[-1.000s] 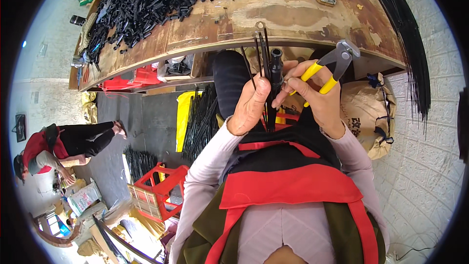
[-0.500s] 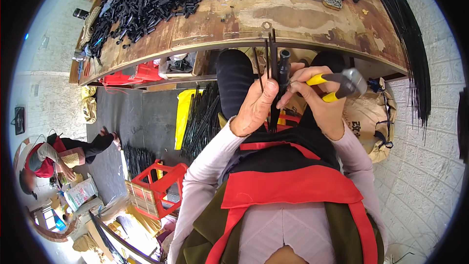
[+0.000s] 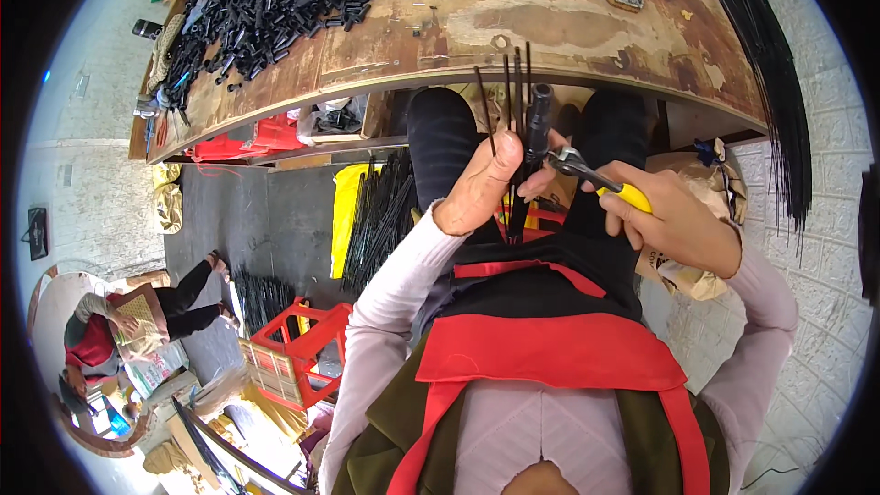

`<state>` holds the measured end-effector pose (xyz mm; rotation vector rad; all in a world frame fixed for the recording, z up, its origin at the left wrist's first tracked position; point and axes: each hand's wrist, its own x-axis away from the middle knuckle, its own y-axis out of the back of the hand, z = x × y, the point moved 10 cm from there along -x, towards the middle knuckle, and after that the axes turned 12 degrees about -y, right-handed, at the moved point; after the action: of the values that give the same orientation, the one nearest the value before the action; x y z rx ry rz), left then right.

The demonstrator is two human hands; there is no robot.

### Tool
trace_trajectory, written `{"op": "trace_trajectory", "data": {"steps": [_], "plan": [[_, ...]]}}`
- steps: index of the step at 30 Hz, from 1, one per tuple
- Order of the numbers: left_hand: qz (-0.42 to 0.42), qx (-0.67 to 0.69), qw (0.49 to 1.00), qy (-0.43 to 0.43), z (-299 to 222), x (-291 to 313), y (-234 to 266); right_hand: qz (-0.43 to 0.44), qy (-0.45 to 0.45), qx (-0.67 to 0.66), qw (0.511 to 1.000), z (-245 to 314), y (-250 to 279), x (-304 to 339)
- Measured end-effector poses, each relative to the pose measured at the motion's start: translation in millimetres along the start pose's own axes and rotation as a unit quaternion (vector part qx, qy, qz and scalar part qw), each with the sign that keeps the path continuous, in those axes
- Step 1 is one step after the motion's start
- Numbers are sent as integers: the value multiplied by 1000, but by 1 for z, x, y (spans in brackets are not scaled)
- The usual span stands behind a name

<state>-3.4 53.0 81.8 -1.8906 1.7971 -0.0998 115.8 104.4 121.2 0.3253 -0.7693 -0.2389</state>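
Observation:
My left hand (image 3: 481, 185) is closed around a black tubular fitting (image 3: 541, 110) with a stepped, hollow top. Several thin black rods (image 3: 507, 82) stand up beside the tube, held in the same grip and spread slightly apart. My right hand (image 3: 683, 215) is wrapped round a pair of pliers (image 3: 632, 198) with yellow-and-black handles. Their metal jaws reach the right side of the fitting, close to my left fingertips. Whether the jaws are clamped on anything is too small to tell. Lower ends of the rods run down toward my lap.
A worn wooden workbench (image 3: 376, 60) spans the front, with a heap of black tubular parts (image 3: 275, 0). Black rods (image 3: 770, 82) hang over its right end. A red stool (image 3: 307, 348) and rod bundles (image 3: 378, 220) stand left. Another person (image 3: 128, 312) is at far left.
My right hand has moved right and turned the pliers, so their head now points left at the fitting instead of right. The rods have fanned out. The other person has shifted posture.

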Motion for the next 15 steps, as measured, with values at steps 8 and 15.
{"op": "trace_trajectory", "data": {"steps": [8, 15], "plan": [[22, -11, 1000, 0, -3, 0, -7, 69, 100, -68, 990, 16, 6, 5], [-74, -38, 995, -54, -17, -3, -1, 178, -57, -168, 968, -7, -22, -12]]}}
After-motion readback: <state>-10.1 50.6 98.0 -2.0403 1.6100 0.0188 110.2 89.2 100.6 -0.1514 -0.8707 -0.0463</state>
